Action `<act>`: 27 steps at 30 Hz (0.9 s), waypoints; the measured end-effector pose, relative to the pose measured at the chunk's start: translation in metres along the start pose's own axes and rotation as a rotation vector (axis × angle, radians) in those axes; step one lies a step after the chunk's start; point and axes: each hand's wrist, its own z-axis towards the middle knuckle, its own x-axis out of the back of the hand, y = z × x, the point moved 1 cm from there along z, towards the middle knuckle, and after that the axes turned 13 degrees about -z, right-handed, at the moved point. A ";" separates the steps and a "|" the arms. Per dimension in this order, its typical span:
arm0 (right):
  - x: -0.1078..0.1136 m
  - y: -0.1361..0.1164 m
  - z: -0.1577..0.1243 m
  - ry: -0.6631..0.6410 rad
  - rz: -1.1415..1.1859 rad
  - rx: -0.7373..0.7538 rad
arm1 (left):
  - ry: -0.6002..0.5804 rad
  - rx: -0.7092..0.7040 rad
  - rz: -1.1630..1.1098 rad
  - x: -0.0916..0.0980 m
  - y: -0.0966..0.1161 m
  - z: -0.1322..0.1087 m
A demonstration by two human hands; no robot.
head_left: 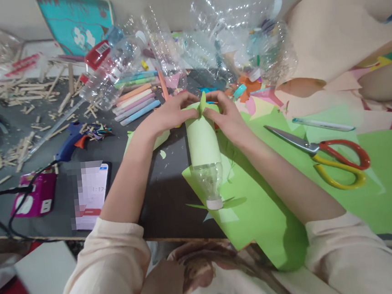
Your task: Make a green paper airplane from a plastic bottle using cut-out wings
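Observation:
A clear plastic bottle (209, 178) lies with its white cap toward me, its upper length wrapped in light green paper (202, 142). At the far end of the wrap, a small green paper piece (203, 101) stands up between my hands. My left hand (179, 109) has its thumb and fingers closed at the left side of that piece. My right hand (225, 112) pinches at its right side, thumb on the near face. Large green paper (261, 191) is spread beneath and to the right of the bottle.
Scissors (314, 148) and a pen (324, 124) lie on the right. A blue glue gun (70, 139), a phone (93, 192) and a pink box (37, 193) are at the left. Behind are colored rolls (137, 102), clear bottles (159, 45) and wooden sticks (22, 89).

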 end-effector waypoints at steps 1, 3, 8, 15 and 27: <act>0.000 0.000 0.000 -0.005 0.009 -0.012 | -0.002 -0.009 -0.002 -0.001 0.000 0.000; 0.000 -0.001 0.000 -0.011 0.030 -0.038 | -0.009 -0.011 -0.010 -0.001 -0.001 0.001; -0.001 -0.001 0.001 -0.007 0.028 -0.008 | 0.049 -0.034 -0.040 0.000 -0.003 0.003; -0.001 -0.003 0.000 -0.009 0.018 -0.041 | 0.079 -0.020 -0.025 -0.002 -0.002 0.000; 0.001 -0.003 0.000 0.009 0.019 -0.037 | 0.023 -0.024 0.047 0.004 -0.005 0.001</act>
